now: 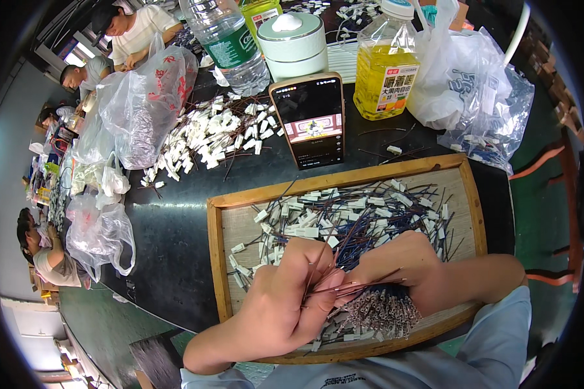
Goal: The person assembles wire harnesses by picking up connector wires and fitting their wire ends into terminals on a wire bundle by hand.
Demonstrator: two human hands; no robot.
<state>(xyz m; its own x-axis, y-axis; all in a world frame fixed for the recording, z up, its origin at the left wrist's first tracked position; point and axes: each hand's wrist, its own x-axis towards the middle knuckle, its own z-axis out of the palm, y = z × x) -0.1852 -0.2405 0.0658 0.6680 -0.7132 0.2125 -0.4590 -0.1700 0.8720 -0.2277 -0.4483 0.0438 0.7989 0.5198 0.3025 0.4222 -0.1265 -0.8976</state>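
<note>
My left hand (pixel 280 308) is closed, its thumb and fingers pinching a few thin brown wires (pixel 316 267) whose ends fan out above the fingers. Touching it or nearly so, my right hand (pixel 396 262) is wrapped round a thick bundle of wires (pixel 381 312). Small bare metal tips of that bundle spread out below the right hand. Both hands are over a wooden-framed tray (pixel 219 272). Inside the tray lie many white plastic connectors (pixel 302 231) with dark blue and brown wires. The fingertips of my right hand are partly hidden.
A phone (pixel 310 123) stands upright behind the tray. Around it are a connector pile (pixel 204 139), a water bottle (pixel 237 58), a yellow drink bottle (pixel 384 71), a white-green canister (pixel 293 48) and plastic bags (pixel 143 107). Other people (pixel 136 32) sit along the left.
</note>
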